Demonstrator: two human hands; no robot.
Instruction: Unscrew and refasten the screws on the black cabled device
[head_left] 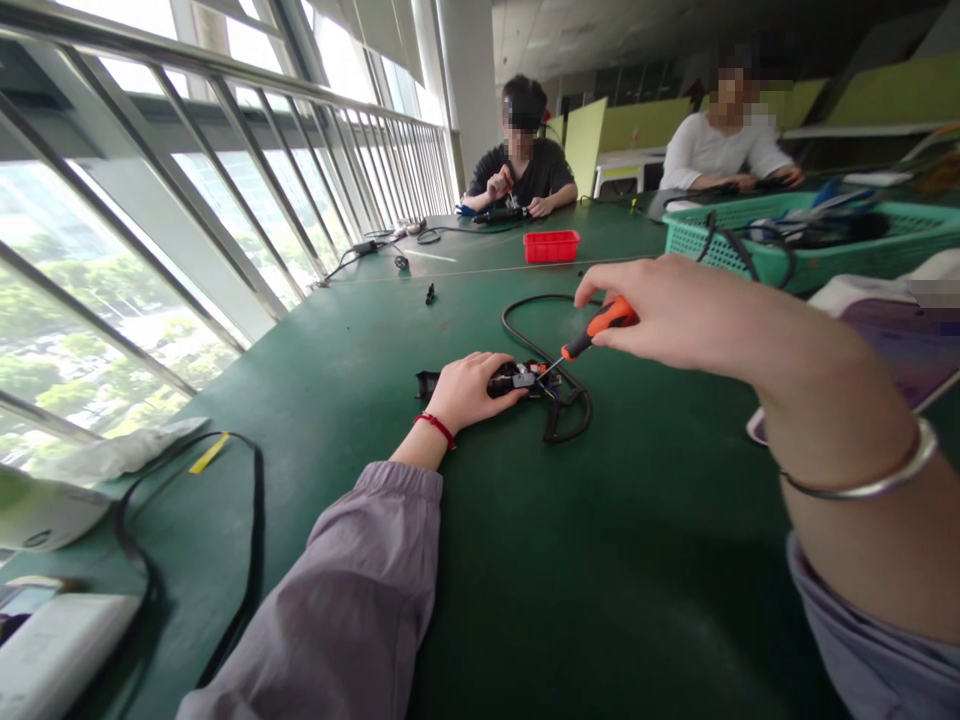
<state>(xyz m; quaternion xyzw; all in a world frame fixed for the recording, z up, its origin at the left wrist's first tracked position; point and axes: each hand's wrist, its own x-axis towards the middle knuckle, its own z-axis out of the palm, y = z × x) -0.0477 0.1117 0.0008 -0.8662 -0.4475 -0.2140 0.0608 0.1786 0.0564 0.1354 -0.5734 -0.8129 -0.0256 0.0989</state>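
Observation:
On the green table point(480, 540) lies a black corded device point(517, 380), its inner parts and wires exposed at the right end. My left hand point(472, 385) is wrapped over its body and presses it to the table. In my right hand point(652, 300) is a screwdriver point(611, 318) with an orange and black handle. The slim shaft slants down to the left, and its tip meets the open end of the device, near the wires. A black cable point(589, 410) loops around behind and to the right of the device. Exactly what the tip touches is too small to tell.
A small red tray point(551, 247) and a small black part point(430, 294) lie farther back. At the right stands a green basket point(825, 255) of cables. Two people sit across the table. A black strap point(259, 520) and a white box point(71, 650) lie at left, beside a metal railing point(247, 85).

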